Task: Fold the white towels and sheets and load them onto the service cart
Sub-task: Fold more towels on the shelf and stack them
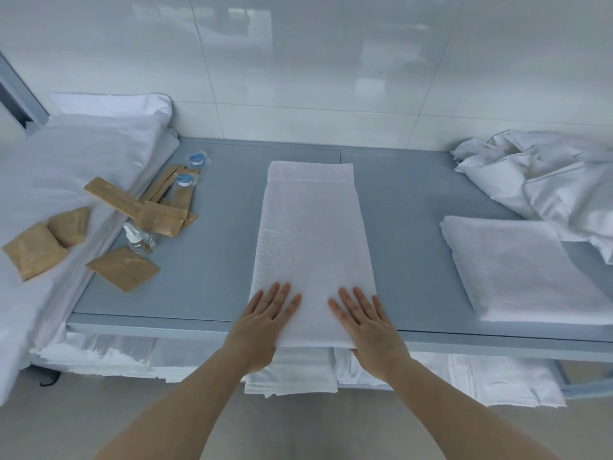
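A long white towel [311, 234] lies folded lengthwise on the grey-blue cart top [212, 260], running from the back towards me, its near end at the front edge. My left hand [262, 323] and my right hand [371, 330] press flat on the towel's near end, fingers straight, side by side. A folded white towel [520, 270] lies to the right. A crumpled white sheet [544, 174] is heaped at the back right. More folded white linen [292, 373] sits on the shelf below the top.
Stacked white pillows [83, 154] fill the left side. Several tan paper packets [126, 268], a small clear spray bottle [139, 240] and two blue-capped items [185, 179] lie on the left part of the top. A white tiled wall stands behind.
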The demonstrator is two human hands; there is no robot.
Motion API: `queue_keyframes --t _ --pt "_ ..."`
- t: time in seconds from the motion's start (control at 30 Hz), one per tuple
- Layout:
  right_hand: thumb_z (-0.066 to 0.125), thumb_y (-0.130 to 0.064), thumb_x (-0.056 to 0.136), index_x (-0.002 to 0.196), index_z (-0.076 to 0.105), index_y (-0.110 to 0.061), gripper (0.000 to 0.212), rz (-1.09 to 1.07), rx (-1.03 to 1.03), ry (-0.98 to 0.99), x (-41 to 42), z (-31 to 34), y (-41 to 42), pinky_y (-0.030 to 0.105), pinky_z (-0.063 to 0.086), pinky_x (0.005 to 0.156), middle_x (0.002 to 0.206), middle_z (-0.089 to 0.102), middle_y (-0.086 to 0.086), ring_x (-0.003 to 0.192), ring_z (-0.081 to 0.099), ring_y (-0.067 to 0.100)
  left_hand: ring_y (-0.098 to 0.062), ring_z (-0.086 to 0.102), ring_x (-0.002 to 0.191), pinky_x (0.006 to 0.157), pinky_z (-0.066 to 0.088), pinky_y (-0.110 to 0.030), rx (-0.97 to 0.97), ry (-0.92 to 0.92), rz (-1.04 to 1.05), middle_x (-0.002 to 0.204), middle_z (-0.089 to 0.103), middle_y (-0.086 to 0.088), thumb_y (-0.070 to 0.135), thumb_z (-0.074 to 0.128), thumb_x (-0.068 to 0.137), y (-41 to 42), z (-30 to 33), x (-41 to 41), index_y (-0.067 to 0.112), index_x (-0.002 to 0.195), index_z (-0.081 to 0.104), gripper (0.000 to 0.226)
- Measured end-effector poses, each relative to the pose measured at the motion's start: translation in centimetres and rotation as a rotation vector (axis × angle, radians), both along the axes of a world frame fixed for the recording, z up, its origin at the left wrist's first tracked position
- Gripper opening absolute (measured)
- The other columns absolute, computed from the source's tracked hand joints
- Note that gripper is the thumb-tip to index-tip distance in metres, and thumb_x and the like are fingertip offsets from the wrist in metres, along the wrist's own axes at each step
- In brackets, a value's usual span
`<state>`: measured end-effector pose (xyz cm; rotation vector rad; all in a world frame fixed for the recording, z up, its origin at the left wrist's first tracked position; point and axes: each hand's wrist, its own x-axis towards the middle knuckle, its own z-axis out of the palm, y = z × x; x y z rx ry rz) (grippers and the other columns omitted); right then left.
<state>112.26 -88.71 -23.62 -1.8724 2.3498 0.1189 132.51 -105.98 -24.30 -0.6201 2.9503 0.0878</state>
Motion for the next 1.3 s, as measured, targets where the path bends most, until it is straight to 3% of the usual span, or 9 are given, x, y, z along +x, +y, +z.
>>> queue_keyframes --t 0.23,0.43,0.5,0.6,0.7,0.83,0.93,1.1,1.3 --pt "0.035 0.011 0.084 0.143 -0.027 -0.035 0.097 -0.042 0.028 -0.044 2.5 1.2 2.1 0.041 -0.012 0.119 0.155 -0.026 -0.007 0.145 -0.020 0.023 -0.017 -0.030 0.141 0.112 -0.021 -0.028 0.094 -0.005 -0.040 0.151 -0.034 0.006 -0.012 0.037 0.081 1.4 1.0 1.8 0.036 0.140 -0.033 0.103" --pt "0.036 0.010 0.088 0.149 0.029 -0.024 0.071 -0.131 -0.026 -0.157 3.3 4.3 2.8 0.034 0.013 0.119 0.158 0.025 -0.006 0.145 0.021 0.018 -0.014 0.033 0.141 0.117 0.013 -0.019 0.358 0.289 0.164 0.151 0.039 0.002 -0.014 0.038 0.085 2.5 3.8 4.3 0.020 0.142 0.046 0.067" --pt "0.042 0.002 0.089 0.130 0.052 -0.020 0.047 -0.237 -0.145 -0.202 3.4 5.7 3.2 0.035 0.040 0.099 0.130 0.059 0.001 0.120 0.051 0.028 -0.019 0.053 0.126 0.107 0.033 -0.023 0.437 0.407 0.298 0.134 0.059 -0.002 -0.011 0.044 0.086 2.5 5.2 5.0 0.015 0.127 0.062 0.053" --pt "0.057 -0.009 0.090 0.103 0.061 -0.011 0.014 -0.385 -0.399 -0.339 3.5 8.0 3.7 0.029 0.044 0.066 0.085 0.068 0.004 0.078 0.061 0.026 -0.022 0.065 0.097 0.085 0.045 -0.021 0.480 0.598 0.422 0.105 0.071 -0.001 -0.003 0.056 0.089 2.2 7.3 5.6 0.010 0.110 0.069 0.028" --pt "0.070 -0.012 0.086 0.093 0.061 -0.007 0.012 -0.488 -0.663 -0.537 3.9 10.1 3.9 0.013 0.039 0.058 0.071 0.062 0.003 0.062 0.054 0.018 -0.019 0.061 0.075 0.065 0.040 -0.010 0.537 0.762 0.512 0.080 0.067 0.004 0.007 0.063 0.090 2.0 9.3 5.9 0.013 0.095 0.068 0.010" --pt "0.063 -0.016 0.092 0.089 0.053 -0.005 0.014 -0.511 -0.874 -0.567 5.1 12.0 3.8 0.024 0.040 0.057 0.066 0.055 0.005 0.057 0.046 0.021 -0.016 0.047 0.059 0.056 0.035 -0.022 0.589 0.894 0.572 0.063 0.057 -0.008 0.016 0.061 0.093 1.8 11.1 5.9 0.017 0.080 0.061 0.013" --pt "0.055 -0.016 0.096 0.084 0.045 -0.010 0.017 -0.537 -0.978 -0.508 6.0 12.8 3.5 0.020 0.033 0.052 0.058 0.039 -0.007 0.052 0.038 0.011 -0.007 0.040 0.051 0.051 0.033 -0.024 0.569 1.006 0.546 0.052 0.044 0.008 0.024 0.058 0.095 1.8 12.5 5.7 0.030 0.075 0.055 0.021" --pt "0.046 -0.025 0.099 0.086 0.039 -0.020 0.016 -0.612 -1.026 -0.505 6.5 13.5 2.8 0.020 0.027 0.045 0.052 0.035 -0.006 0.047 0.034 0.011 -0.010 0.040 0.052 0.051 0.034 -0.028 0.501 1.112 0.502 0.057 0.047 -0.005 0.044 0.045 0.090 1.3 14.5 5.3 0.029 0.081 0.054 0.020" --pt "0.049 -0.027 0.099 0.094 0.042 -0.023 0.009 -0.624 -1.069 -0.539 4.3 14.9 0.0 0.009 0.033 0.049 0.049 0.037 -0.008 0.050 0.044 0.004 -0.009 0.036 0.049 0.046 0.026 -0.023 0.466 1.088 0.489 0.051 0.032 0.007 0.037 0.047 0.095 -1.7 16.3 2.5 0.027 0.066 0.034 0.034"
